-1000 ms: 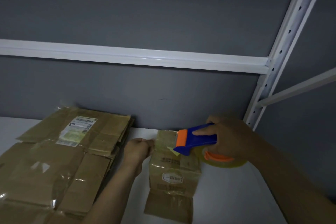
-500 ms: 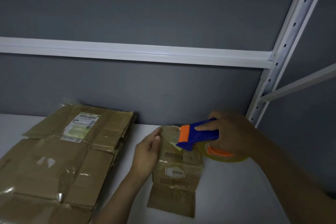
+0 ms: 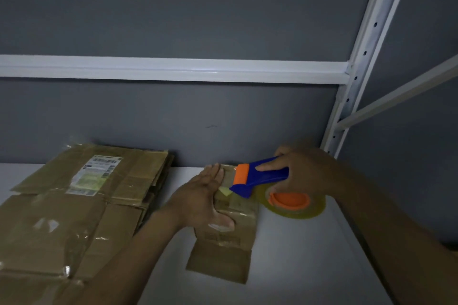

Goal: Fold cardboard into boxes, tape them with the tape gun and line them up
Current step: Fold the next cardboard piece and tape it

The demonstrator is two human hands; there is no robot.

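Head view shows us the small cardboard box (image 3: 241, 215) lying on the white surface (image 3: 297, 267), close to the grey wall (image 3: 173, 7), with one brown flap spread flat toward us. Our left hand (image 3: 203, 200) lies palm-down on top of it. Its fingers (image 3: 214, 173) are straight and held together, pointing to the wall, while the thumb sticks out sideways across the box's printed face.

Our right hand (image 3: 304, 173) grips the tape gun (image 3: 262, 178) from the right, fingers curled round its blue body and the index finger laid straight along the top. The gun's orange edge sits over the far end of the box, just beside the left fingertips, and a short yellowish tab of tape (image 3: 224, 190) shows under its nose. We cannot tell whether that tab touches the cardboard. The clear tape roll (image 3: 295, 203) on its orange hub hangs below the right hand, just beside the box's right edge.

To the left, a stack of flattened cardboard (image 3: 74, 218) rests on the same surface, its top sheet bearing a shipping label (image 3: 96, 176). Behind, a white rail (image 3: 173, 69) crosses the wall and meets a perforated white post (image 3: 366, 57) on the right.
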